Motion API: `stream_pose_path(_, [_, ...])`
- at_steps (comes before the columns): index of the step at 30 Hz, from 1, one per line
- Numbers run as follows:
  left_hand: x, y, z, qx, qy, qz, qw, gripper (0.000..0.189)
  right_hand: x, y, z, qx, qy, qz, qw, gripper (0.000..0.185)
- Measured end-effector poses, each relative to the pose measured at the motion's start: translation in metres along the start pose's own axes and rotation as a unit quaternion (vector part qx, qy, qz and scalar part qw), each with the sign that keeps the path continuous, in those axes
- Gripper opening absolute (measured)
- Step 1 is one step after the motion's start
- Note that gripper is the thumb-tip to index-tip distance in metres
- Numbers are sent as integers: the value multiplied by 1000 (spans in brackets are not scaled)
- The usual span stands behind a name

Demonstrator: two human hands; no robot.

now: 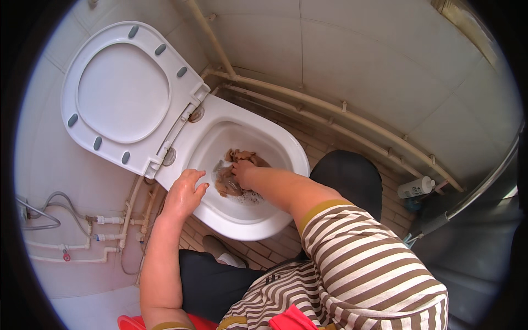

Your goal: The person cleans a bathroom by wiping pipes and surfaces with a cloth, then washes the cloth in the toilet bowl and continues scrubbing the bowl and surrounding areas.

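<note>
Down in the bowl of a white toilet [264,123], my right hand [246,173] presses on a soaked brown cloth [229,184]. Parts of the cloth lie bunched on both sides of the hand, with bubbles in the dark water beside it. Whether the right fingers grip the cloth cannot be told. My left hand [185,194] hovers over the near left rim, wet, fingers apart and holding nothing. The toilet seat and lid [123,88] stand raised at the upper left.
Pipes [330,103] run along the tiled wall behind the toilet. A white bottle [416,187] lies on the floor at the right. Water pipes with valves [109,237] are on the left wall. Something red plastic [134,321] shows at the bottom edge.
</note>
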State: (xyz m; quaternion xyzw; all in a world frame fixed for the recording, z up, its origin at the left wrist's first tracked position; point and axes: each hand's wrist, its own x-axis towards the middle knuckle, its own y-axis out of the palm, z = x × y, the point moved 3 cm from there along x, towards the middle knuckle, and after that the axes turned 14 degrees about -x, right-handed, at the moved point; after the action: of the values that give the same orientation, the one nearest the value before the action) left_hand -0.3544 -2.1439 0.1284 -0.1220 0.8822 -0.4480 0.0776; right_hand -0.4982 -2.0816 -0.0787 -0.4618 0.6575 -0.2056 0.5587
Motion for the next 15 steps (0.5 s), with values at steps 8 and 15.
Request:
stream_pose_path(8, [12, 21, 5, 7, 5, 34, 999, 33, 49, 20, 10, 95, 66, -23, 993, 38])
stream_pose_path(15, [32, 36, 34, -218, -179, 40, 959, 42, 36, 3, -22, 345, 191, -42, 918, 38])
